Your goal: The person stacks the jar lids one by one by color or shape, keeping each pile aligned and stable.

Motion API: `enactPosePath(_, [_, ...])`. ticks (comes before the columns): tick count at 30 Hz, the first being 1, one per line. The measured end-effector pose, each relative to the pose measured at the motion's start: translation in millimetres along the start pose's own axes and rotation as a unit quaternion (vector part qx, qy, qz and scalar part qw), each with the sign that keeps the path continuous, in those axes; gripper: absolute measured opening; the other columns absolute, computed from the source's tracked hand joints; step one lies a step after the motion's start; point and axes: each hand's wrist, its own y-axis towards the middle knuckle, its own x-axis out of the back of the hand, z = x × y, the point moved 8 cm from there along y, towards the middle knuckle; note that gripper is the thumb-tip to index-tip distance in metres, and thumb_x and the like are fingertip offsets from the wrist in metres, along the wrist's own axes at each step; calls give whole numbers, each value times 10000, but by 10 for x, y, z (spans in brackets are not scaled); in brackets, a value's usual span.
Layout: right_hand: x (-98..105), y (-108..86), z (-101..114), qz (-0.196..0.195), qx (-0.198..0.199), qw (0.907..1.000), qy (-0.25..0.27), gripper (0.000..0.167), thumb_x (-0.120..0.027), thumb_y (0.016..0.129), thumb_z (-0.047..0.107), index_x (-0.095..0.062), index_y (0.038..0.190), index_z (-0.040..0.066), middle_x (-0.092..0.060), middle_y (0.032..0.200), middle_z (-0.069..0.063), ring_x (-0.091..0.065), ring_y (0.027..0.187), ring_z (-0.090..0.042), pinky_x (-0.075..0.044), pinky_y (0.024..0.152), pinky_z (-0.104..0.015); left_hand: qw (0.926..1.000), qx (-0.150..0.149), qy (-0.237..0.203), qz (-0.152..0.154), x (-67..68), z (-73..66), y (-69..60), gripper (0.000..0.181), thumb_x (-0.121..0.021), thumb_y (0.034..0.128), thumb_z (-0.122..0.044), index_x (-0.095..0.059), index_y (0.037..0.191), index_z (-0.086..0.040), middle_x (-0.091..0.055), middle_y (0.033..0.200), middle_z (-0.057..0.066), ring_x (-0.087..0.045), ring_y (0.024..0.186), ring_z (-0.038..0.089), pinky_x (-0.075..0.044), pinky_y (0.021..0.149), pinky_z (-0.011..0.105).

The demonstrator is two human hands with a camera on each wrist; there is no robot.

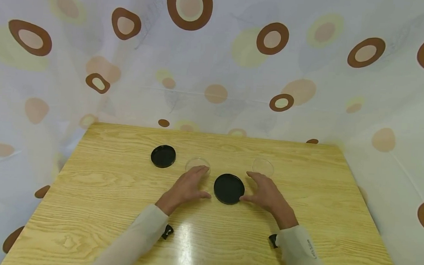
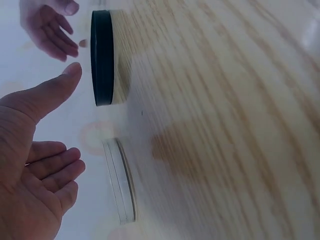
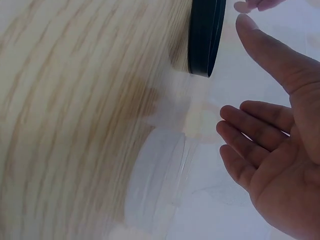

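Note:
A black petri dish point(image 1: 229, 189) lies flat on the wooden table between the two hands. To its left is my left hand point(image 1: 190, 184), thumb and fingers spread apart, holding nothing. My right hand point(image 1: 267, 192) is at the dish's right side, its thumb tip overlapping the rim in the head view. In the right wrist view a gap shows between that thumb and the black dish point(image 3: 206, 37). Beyond the left fingers sits a clear dish point(image 1: 197, 162), partly hidden by them. Another clear dish point(image 1: 263, 166) lies just past the right fingers. Both palms point(image 2: 25, 200) face inward.
A second black dish point(image 1: 163, 156) rests at the back left of the wooden table point(image 1: 99, 206). A patterned white curtain point(image 1: 216, 67) rises behind the table and along both sides. Dark straps point(image 1: 167, 231) show at the sleeve cuffs.

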Motion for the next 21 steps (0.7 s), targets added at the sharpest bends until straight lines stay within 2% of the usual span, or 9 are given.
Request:
enactPosePath(8, [-56, 12, 34, 60, 252, 9996, -127, 808, -833, 715, 251, -454, 1374, -24, -499, 1377, -223, -449, 1280, -420, -399, 1042, -541, 9987, -353, 333, 128, -78, -119, 56, 808, -819, 736, -312, -449, 1382, -1, -473, 1416, 152, -430, 1327, 313, -391, 1090, 430])
enactPosePath(15, [-94, 10, 51, 112, 290, 9995, -115, 799, -839, 705, 214, -461, 1364, -33, -513, 1364, -227, -477, 1258, -413, -424, 1023, -528, 9978, -390, 434, 319, -158, -193, 87, 738, -795, 770, -283, -466, 1369, -4, -485, 1407, 148, -446, 1317, 294, -419, 1066, 407])
enactPosePath(21, [-140, 14, 59, 210, 192, 9995, -109, 781, -829, 720, 188, -455, 1371, -29, -508, 1369, -225, -474, 1261, -410, -421, 1027, -527, 9949, -373, 778, 521, -235, -232, 99, 700, -773, 796, -274, -472, 1370, -8, -497, 1400, 129, -455, 1314, 268, -420, 1071, 376])
